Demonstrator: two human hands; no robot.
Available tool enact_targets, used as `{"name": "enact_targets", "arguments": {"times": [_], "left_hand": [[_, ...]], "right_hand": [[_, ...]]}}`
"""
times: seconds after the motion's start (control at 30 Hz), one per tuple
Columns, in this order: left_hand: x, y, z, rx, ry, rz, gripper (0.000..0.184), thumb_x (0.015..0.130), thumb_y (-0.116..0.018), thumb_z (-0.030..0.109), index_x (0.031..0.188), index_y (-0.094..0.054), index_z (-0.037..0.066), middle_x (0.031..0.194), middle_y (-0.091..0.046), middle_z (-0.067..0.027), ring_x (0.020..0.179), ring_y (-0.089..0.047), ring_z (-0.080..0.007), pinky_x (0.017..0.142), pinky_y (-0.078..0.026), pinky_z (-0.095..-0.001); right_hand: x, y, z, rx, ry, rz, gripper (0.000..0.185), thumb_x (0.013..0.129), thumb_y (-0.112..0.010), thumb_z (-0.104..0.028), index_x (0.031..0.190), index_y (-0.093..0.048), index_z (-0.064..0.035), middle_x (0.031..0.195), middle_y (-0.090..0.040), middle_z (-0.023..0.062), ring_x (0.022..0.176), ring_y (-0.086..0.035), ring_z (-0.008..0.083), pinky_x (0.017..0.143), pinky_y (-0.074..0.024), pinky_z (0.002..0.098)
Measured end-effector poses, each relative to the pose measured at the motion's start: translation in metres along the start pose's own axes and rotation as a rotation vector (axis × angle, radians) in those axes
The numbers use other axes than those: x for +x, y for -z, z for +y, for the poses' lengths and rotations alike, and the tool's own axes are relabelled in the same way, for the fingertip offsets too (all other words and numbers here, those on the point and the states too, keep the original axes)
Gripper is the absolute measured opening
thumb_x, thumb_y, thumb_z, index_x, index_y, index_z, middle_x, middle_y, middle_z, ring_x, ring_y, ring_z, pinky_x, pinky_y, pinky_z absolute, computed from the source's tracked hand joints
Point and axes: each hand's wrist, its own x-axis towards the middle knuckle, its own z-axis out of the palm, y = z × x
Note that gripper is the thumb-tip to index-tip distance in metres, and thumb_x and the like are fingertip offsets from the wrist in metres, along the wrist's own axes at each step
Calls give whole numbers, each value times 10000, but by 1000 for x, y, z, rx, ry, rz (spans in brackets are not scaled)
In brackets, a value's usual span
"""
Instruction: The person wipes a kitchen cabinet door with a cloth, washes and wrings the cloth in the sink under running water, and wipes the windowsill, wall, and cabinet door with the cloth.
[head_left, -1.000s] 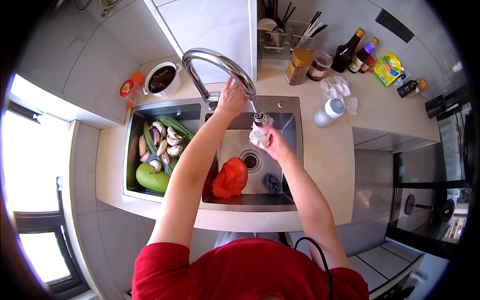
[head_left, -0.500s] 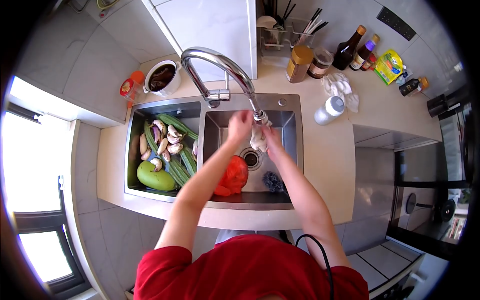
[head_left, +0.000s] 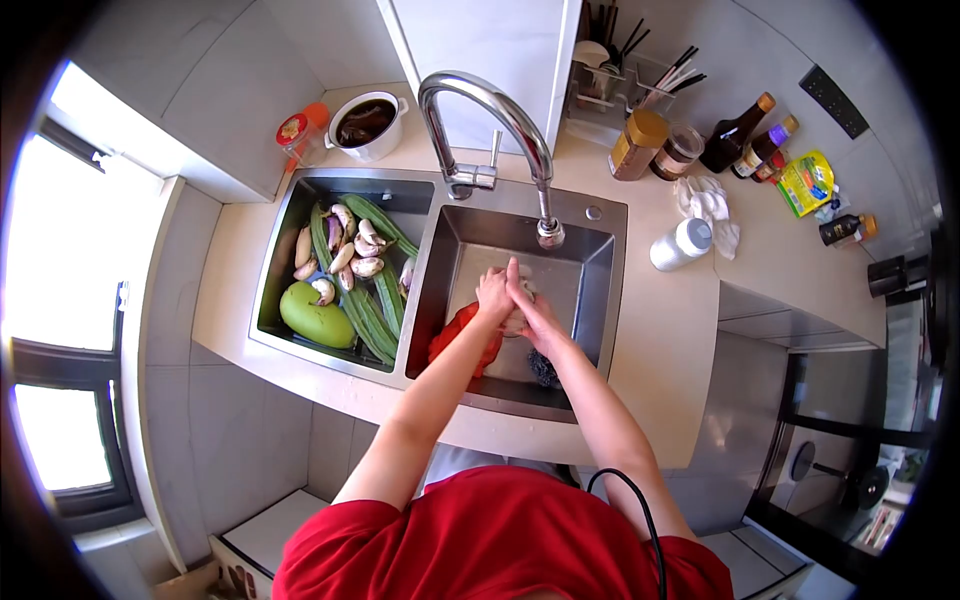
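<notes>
My left hand [head_left: 491,296] and my right hand [head_left: 533,316] meet above the right sink basin [head_left: 578,270]. Both are closed around a wet-looking whitish cloth [head_left: 514,324], squeezed between the palms and partly hidden by the fingers. Below and left of them, a red plastic bag [head_left: 462,338] lies in the basin, half covered by my left forearm. A dark scouring pad [head_left: 543,370] sits beside my right forearm. Over the basin, just beyond my hands, hangs the spout of the chrome faucet [head_left: 549,232]; no water stream shows.
In the left basin [head_left: 405,190] lie ridged green gourds [head_left: 372,315], small pale-purple eggplants [head_left: 367,267] and a large green melon [head_left: 316,315]. A white pot [head_left: 370,145] of dark liquid stands behind. To the right are a white bottle [head_left: 681,244], another cloth [head_left: 708,210], jars and sauce bottles.
My hands have come down and toward me from the faucet spout. My left hand has joined the right on the cloth. The view has shifted and tilted slightly.
</notes>
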Motion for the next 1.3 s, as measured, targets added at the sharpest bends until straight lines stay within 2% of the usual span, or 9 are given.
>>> {"name": "enact_targets", "arguments": {"times": [0.17,0.23,0.3,0.5,0.83,1.0,1.07,1.17,1.3], "left_hand": [[-11,21,27,-124,201,-197,716,906,-391,551,1446,-157,142,1241,-505,-199,1122,-519,-337,928,-441,-446],[-24,19,30,-254,187,-300,776,869,-407,606,1455,-135,177,1238,-508,-186,1140,-512,-329,946,-437,-450],[-35,13,33,-321,-84,-592,806,841,-525,558,1450,-164,172,1118,-571,-157,1071,-561,-329,920,-459,-453],[-15,-1,48,37,-95,-350,226,859,-603,154,1075,-606,89,825,-585,19,697,-569,-86,594,-479,-232],[31,-30,31,525,-282,80,212,816,-604,234,889,-665,45,716,-612,-49,597,-525,-114,553,-440,-289],[49,-23,-2,833,-307,388,378,856,-562,321,801,-639,-44,748,-640,-222,725,-639,-292,684,-486,-408],[74,-6,-51,870,-314,529,373,851,-540,320,842,-651,-36,885,-610,-297,878,-597,-430,749,-497,-471],[38,4,-82,1309,-235,438,270,818,-478,193,857,-666,3,948,-628,-247,866,-634,-380,764,-517,-440],[3,8,-71,976,-201,585,300,845,-481,230,819,-669,-3,913,-629,-252,866,-628,-393,763,-509,-456]], "right_hand": [[6,12,9,160,-128,-220,484,809,-685,-319,1171,-499,-56,1051,-565,97,812,-578,140,595,-500,260],[-3,3,0,727,-237,-448,369,838,-658,-241,1121,-519,-51,971,-576,108,765,-566,155,562,-480,222],[-4,0,-1,818,-255,-435,322,849,-644,-206,1102,-520,-51,947,-578,122,772,-571,167,546,-466,191],[13,19,-21,233,-228,-437,326,811,-696,-200,1037,-536,-28,871,-589,50,731,-571,111,553,-470,206],[30,20,-46,-592,-121,-231,240,752,-654,-228,941,-593,-92,615,-521,-50,503,-469,48,429,-379,225],[46,30,-14,-1307,162,-57,507,688,-665,-468,968,-642,-47,919,-660,200,893,-635,356,743,-493,430],[45,40,16,-1398,157,-1,387,761,-581,-451,818,-671,-79,813,-630,239,853,-625,376,676,-486,471],[18,42,51,-1461,121,-9,325,781,-549,-371,837,-673,-76,831,-646,211,867,-624,379,715,-491,463],[28,42,73,-1673,282,-241,250,798,-574,-277,909,-635,-61,837,-648,211,863,-613,397,709,-483,469]]}}
